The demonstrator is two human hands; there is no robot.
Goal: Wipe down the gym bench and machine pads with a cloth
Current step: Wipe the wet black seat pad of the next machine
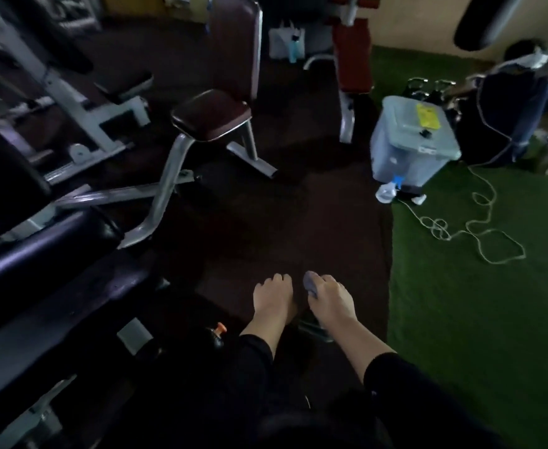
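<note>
Both my hands hang low at the bottom centre, over a dark rubber floor. My right hand (330,299) grips a small grey-purple cloth (310,284) that pokes out past its fingers. My left hand (274,294) is beside it with fingers curled downward; what it touches is too dark to tell. A black padded bench or machine pad (39,251) runs along the left. A maroon seat bench (212,113) with a tall backrest stands further ahead.
A clear lidded storage bin (411,140) stands on the green turf (476,303) at right, with a spray bottle (390,189) and a loose white cord (479,228) beside it. A red bench (352,56) stands at the back. Grey machine frames (81,102) crowd the left.
</note>
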